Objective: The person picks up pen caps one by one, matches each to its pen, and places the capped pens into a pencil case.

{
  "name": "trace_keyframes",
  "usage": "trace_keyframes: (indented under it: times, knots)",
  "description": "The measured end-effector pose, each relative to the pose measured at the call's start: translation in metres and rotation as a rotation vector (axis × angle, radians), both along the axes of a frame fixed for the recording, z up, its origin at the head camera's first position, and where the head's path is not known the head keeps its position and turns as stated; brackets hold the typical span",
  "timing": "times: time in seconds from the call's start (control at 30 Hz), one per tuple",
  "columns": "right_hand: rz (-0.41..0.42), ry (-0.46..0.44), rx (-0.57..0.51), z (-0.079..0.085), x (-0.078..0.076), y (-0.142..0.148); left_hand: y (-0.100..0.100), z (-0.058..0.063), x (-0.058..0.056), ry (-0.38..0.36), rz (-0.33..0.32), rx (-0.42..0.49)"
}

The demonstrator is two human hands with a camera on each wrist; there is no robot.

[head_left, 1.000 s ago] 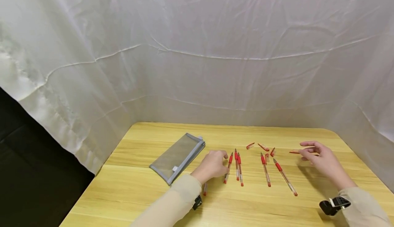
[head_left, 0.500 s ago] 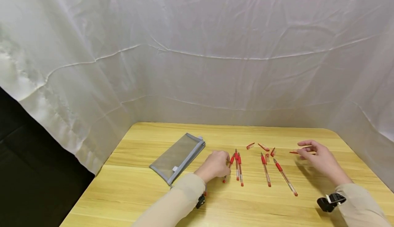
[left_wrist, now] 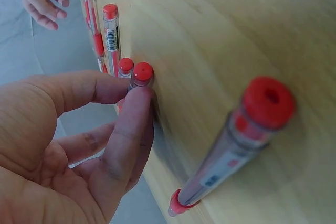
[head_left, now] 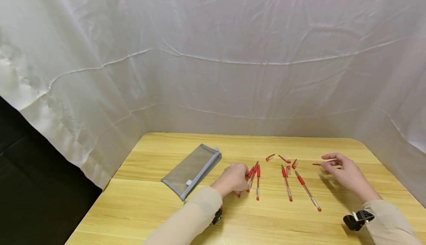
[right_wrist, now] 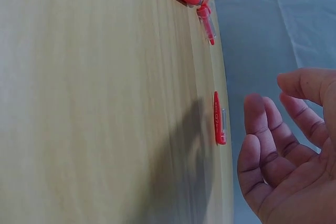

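Note:
My left hand point(head_left: 234, 179) pinches the end of a red gel pen point(left_wrist: 143, 72) between thumb and fingers, low over the table. Right against it lies a second red pen point(left_wrist: 126, 65), and a third with a barcode point(left_wrist: 111, 34) is just beyond. By my left wrist another red pen point(left_wrist: 223, 158) lies alone. My right hand point(head_left: 344, 172) hovers at the right with fingers loosely bent, holding nothing. Beneath and beside it, a red pen cap point(right_wrist: 219, 121) lies on the wood.
A grey mesh zip pouch point(head_left: 191, 171) lies left of the pens. Two uncapped red pens, one slanted point(head_left: 307, 191) and one steeper point(head_left: 287, 183), lie centre right. Several loose caps point(head_left: 284, 159) are scattered behind them. A pale curtain point(head_left: 253, 89) hangs along the table's far edge.
My left hand has shifted slightly right, tilting the pinched pen. The neighbouring pen now slants too, its lower end moved left, away from the third pen. My right hand has drifted slightly left.

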State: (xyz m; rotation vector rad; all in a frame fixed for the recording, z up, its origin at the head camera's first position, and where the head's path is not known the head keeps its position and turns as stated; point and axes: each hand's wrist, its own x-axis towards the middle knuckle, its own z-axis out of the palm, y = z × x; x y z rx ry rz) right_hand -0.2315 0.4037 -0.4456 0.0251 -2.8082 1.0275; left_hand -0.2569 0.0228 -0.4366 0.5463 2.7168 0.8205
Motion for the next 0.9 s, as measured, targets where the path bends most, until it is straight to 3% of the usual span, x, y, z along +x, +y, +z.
trace_keyframes:
  times: [0.17, 0.53, 0.9]
  knots:
    - [0.009, 0.009, -0.014, -0.0033, -0.0009, 0.0003, 0.0006, 0.0014, 0.0009, -0.011, 0.002, 0.006]
    - [0.013, 0.001, -0.021, -0.0071, -0.0028, 0.0004, 0.0002, -0.0004, 0.0004, 0.040, -0.023, -0.046]
    - [0.025, -0.008, -0.004, -0.0017, -0.0029, -0.0036, -0.0029, -0.0006, 0.0013, 0.062, -0.022, -0.076]
